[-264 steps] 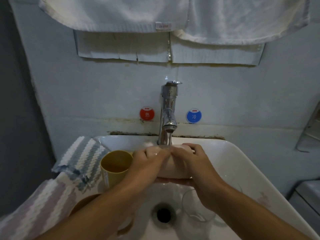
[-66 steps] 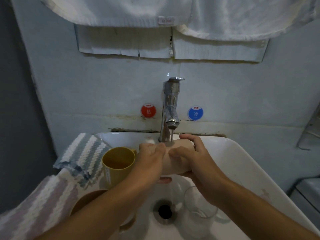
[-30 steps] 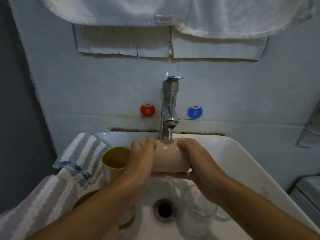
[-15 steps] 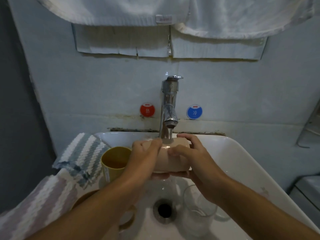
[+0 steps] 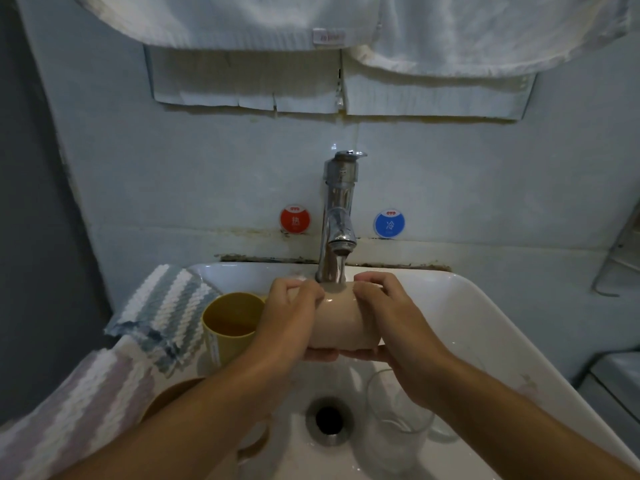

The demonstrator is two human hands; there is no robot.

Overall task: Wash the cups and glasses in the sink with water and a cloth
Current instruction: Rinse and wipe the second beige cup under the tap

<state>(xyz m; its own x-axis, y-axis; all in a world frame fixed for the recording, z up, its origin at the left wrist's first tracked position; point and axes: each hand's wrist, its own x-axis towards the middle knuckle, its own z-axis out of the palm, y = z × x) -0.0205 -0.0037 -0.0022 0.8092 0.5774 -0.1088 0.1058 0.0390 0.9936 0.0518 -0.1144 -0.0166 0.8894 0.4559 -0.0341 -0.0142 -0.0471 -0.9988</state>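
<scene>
A: Beige cup (image 5: 341,323) lies sideways under the running faucet (image 5: 337,216), above the sink (image 5: 485,317). Grip?
B: Left hand (image 5: 289,322) and right hand (image 5: 394,327) each curl round one end.
A: Nearby?
B: Yellow cup (image 5: 228,327) left; clear glass (image 5: 398,420) beside the drain (image 5: 329,419).

Around the faucet (image 5: 337,216): three cups, one pink (image 5: 341,325) under it, one yellow (image 5: 230,327) left, one brown (image 5: 173,393) lower left; one clear glass (image 5: 398,420) lower right; two striped cloths (image 5: 166,306) left; two hands (image 5: 289,320).
</scene>
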